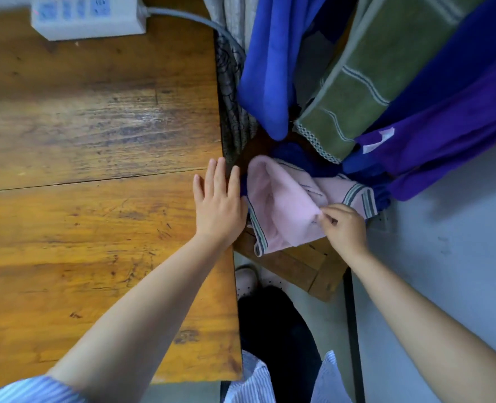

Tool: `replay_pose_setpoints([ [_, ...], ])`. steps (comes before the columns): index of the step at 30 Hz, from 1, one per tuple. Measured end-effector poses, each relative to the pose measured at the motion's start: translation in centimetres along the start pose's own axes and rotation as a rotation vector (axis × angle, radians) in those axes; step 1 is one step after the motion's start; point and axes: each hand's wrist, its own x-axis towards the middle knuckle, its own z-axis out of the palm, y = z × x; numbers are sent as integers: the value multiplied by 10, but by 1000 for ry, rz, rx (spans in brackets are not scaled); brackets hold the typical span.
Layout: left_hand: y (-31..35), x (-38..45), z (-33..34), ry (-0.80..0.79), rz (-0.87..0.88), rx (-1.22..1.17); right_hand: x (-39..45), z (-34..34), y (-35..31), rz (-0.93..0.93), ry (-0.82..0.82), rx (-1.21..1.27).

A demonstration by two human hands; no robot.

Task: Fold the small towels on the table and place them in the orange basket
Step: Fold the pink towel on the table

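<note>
A pink towel (281,205) with grey striped borders hangs crumpled just past the right edge of the wooden table (95,199), over a lower wooden surface (305,266). My right hand (345,225) pinches the pink towel's fabric near its middle. My left hand (219,202) lies flat at the table's right edge with fingers spread, its side touching the towel. Behind the pink towel hang a blue towel (273,62), an olive-green striped towel (366,82) and a purple towel (444,126). No orange basket is in view.
A white power strip (89,16) with a grey cable (194,20) lies at the table's far end. Dark patterned fabric (232,112) drapes along the table's right edge. Pale floor (444,242) lies to the right, with my legs and a shoe (245,279) below.
</note>
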Motion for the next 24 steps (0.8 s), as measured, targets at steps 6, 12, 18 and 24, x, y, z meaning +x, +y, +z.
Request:
replay_pose_setpoints([
  [6,67,3,19,-318,170,-7,-38,-42,4,49,-30,165],
  [12,92,33,41,-353,106,18,-57,-59,35,92,-102,260],
  [18,93,31,17,-373,225,-117,-60,-68,45,256,50,216],
  [24,57,20,-83,-455,327,-518,-42,-98,-18,206,229,274],
])
